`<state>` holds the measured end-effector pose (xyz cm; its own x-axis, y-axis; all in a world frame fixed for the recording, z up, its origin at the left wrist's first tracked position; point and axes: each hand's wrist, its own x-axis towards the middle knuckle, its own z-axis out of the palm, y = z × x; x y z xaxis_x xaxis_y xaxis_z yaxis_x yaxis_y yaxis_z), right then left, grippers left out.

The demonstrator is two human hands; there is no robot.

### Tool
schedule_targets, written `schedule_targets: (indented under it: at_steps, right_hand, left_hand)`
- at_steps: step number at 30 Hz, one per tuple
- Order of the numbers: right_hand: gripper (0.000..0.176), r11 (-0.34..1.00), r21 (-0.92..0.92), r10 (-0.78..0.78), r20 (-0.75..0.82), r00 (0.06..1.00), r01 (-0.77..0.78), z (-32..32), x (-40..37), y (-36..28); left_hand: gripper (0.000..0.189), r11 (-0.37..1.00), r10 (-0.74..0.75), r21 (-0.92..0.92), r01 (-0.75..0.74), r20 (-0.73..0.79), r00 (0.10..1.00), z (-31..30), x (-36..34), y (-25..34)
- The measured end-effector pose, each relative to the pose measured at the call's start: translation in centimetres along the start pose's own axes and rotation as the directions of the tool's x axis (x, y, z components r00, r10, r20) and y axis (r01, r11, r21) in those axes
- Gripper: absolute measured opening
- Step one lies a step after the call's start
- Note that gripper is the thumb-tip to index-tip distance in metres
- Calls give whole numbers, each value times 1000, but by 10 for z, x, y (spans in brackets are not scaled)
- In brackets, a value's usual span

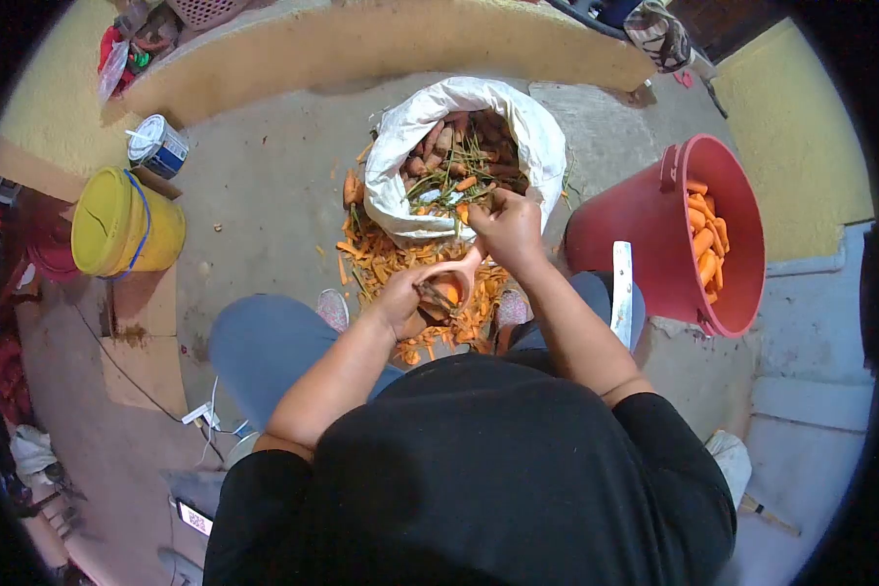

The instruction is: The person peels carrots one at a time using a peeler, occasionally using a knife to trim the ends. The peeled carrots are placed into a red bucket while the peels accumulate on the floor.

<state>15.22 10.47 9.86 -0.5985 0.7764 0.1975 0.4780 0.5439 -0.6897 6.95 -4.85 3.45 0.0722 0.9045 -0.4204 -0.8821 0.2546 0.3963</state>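
My left hand (400, 302) is closed around a partly peeled carrot (448, 290), orange at one end and brown with skin on the side. A pinkish Y-shaped peeler (469, 272) spans the carrot, its two arms reaching toward my left fingers. Its handle runs up to my right hand (509, 230), whose fingers are curled shut; the grip itself is partly hidden. Orange peelings (400, 262) lie heaped on the floor under both hands. Just beyond stands an open white sack (389, 186) holding unpeeled carrots (442, 146) and green stalks.
On the right, a tilted red bucket (620, 230) holds peeled orange carrots (705, 244). A long white strip (622, 293) with dark marks rests by my right thigh. A yellow bucket (103, 225) and white-blue tub (159, 146) stand left. A low wall (361, 54) runs behind.
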Motion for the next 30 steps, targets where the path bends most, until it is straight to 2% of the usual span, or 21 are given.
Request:
schedule_targets:
  at_steps: [1, 4, 6, 7, 8, 10, 12, 13, 15, 17, 18, 19, 21, 22, 24, 25, 26, 28, 30]
  right_hand:
    - [21, 997, -61, -49, -63, 997, 45, 3, 6, 12]
    - [22, 968, -19, 244, -159, 957, -250, -4, 38, 61]
    - [22, 952, -133, 247, -201, 948, -276, -25, 38, 57]
    - [23, 972, -102, 186, -209, 960, -211, -27, 33, 44]
    - [23, 977, 29, 211, -177, 961, -210, -26, 21, 27]
    - [23, 1000, -26, -13, -124, 992, 10, -9, 1, 11]
    - [21, 1000, -4, -12, -50, 999, 12, -1, -7, -3]
    - [21, 991, -113, -81, -82, 993, 71, 3, 2, 13]
    - [21, 989, -17, 145, -152, 978, -149, 9, 30, 63]
    - [21, 957, -54, 269, -210, 940, -286, -12, 40, 68]
    - [21, 940, -135, 274, -242, 931, -312, -28, 38, 52]
    - [22, 948, -131, 258, -215, 942, -290, -29, 36, 49]
    - [23, 993, -36, 104, -160, 982, -111, -19, 13, 21]
    - [24, 1000, 21, 25, -141, 990, -23, -11, 1, 5]
    - [21, 997, 71, -26, -27, 999, 28, 2, -9, -3]
    - [22, 998, -34, -63, -67, 996, 61, 4, -1, 4]
    - [23, 996, -88, -26, -86, 996, 18, 4, 11, 19]
    - [23, 978, -106, 151, -236, 960, -180, -3, 38, 50]
    - [22, 954, -123, 238, -240, 941, -273, -21, 45, 53]
  left_hand:
    - [33, 994, -2, 107, 2, 7, 1000, 2, -3, 2]
    - [31, 997, -75, 23, 74, 10, 997, 6, -6, 6]
    - [32, 997, -68, 36, 69, -10, 998, 16, -9, 9]
    - [32, 998, -61, 28, 63, -49, 997, 22, -10, 10]
    - [32, 998, -55, 15, 57, -88, 995, 25, -10, 8]
    - [32, 999, -11, -31, 9, -44, 999, 12, -2, 2]
    - [31, 999, 4, -36, -4, -16, 1000, 9, -3, 4]
    - [30, 1000, -7, -26, 7, -7, 1000, 17, -7, 7]
    - [29, 998, -57, -29, 57, 22, 998, 17, -9, 8]
    - [30, 997, -56, -57, 56, -6, 998, 21, -10, 7]
    - [30, 996, -57, -71, 55, -21, 998, 24, -11, 7]
    - [30, 994, -61, -97, 59, -23, 998, 26, -12, 10]
    - [31, 985, -71, -161, 66, -27, 997, 30, -14, 13]
    - [31, 989, -61, -137, 57, -32, 998, 26, -12, 11]
    - [32, 996, -43, -78, 40, -40, 998, 9, -2, 6]
    - [35, 999, -34, -1, 35, 117, 993, -1, 0, 5]
    - [35, 998, -50, -20, 51, 78, 996, -8, 2, 0]
    - [35, 995, -79, -59, 79, 6, 997, -7, 0, -2]
    - [34, 995, -85, -44, 85, 0, 996, 3, -4, 2]
